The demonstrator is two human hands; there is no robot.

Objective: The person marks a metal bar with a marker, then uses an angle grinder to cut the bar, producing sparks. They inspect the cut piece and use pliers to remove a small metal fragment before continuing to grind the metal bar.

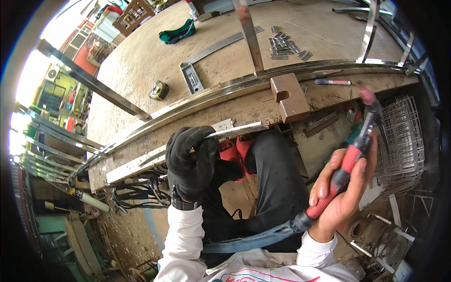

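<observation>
My left hand (pixel 191 160), in a black glove, is closed around a long pale metal strip (pixel 239 130) at the near edge of the workbench. A small plate with holes (pixel 223 125) shows beside the strip, partly hidden by the glove. My bare right hand (pixel 340 188) grips a claw hammer (pixel 347 162) by its red and black handle. The hammer is raised to the right of my knees, its head up and slightly blurred. A brown notched metal block (pixel 290 97) sits on the bench edge between the strip and the hammer head.
Shiny metal frame bars (pixel 202 96) run along the bench (pixel 136 84), with uprights rising from them. On it lie a tape measure (pixel 159 90), a try square (pixel 191 77), small metal pieces (pixel 285 45), a marker (pixel 332 82) and a green item (pixel 177 33). A wire rack (pixel 399 145) stands right.
</observation>
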